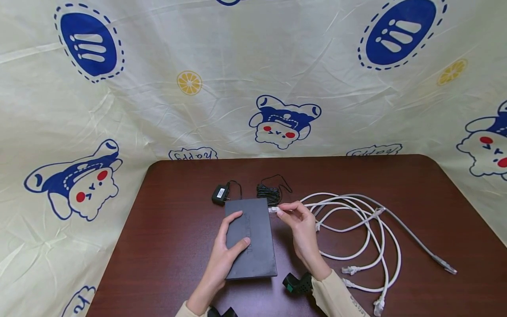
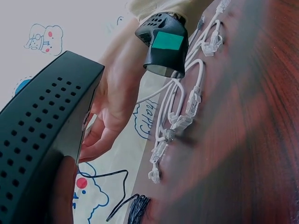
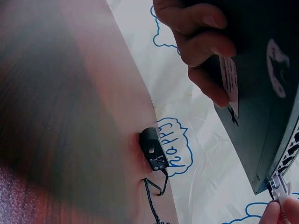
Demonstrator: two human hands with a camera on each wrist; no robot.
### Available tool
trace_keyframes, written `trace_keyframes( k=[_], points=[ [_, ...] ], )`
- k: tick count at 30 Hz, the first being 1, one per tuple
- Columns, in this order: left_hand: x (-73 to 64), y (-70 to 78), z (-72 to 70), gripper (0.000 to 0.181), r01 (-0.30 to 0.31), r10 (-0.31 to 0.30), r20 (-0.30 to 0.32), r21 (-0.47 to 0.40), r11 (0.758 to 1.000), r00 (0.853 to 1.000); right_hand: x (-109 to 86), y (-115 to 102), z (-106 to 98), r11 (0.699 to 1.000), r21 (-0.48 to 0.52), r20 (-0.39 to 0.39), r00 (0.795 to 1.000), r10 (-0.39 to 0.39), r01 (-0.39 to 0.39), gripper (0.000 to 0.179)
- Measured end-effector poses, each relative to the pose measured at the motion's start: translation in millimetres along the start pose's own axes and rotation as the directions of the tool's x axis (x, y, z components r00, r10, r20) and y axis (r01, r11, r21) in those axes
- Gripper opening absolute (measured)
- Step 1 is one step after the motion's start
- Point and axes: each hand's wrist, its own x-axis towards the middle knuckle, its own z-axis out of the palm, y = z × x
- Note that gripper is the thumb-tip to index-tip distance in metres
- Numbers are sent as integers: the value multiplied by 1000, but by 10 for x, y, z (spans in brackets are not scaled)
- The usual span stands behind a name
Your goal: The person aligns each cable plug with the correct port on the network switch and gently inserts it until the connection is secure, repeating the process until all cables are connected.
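Note:
A dark grey network switch point(image 1: 257, 259) is held up over the table by my left hand point(image 1: 219, 257). The left thumb lies across its top face, and in the right wrist view the other fingers point(image 3: 208, 49) curl beneath its underside. My right hand point(image 1: 304, 233) is at the switch's right edge, pinching a clear network cable plug point(image 1: 273, 210) between thumb and fingertips. In the right wrist view this plug point(image 3: 279, 187) sits right at the end port of the row of ports point(image 3: 290, 156). Small vent holes point(image 2: 42, 116) dot the side facing the left wrist camera.
Behind the switch lie a black power adapter point(image 1: 220, 194) and its bundled black cord point(image 1: 268, 193). White network cables point(image 1: 383, 251) loop across the right of the table point(image 1: 158, 264), several plugs loose. A grey cable plug point(image 1: 444, 264) points outward. Patterned cloth point(image 1: 222, 119) hangs behind.

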Motion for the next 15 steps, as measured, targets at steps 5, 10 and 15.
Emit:
trace_keyframes(
  k=[5,10,15],
  points=[
    [9,7,-10,60,-16,16,9,34,999,1000,2,0,-10,1000,1,19,1000,-4,4,13],
    [12,-2,-14,60,-13,13,17,34,999,1000,5,4,-12,1000,6,34,999,-9,8,10],
    [13,-15,-3,60,-8,7,20,46,999,1000,-2,5,-4,1000,19,36,999,-4,3,16]
  ],
)
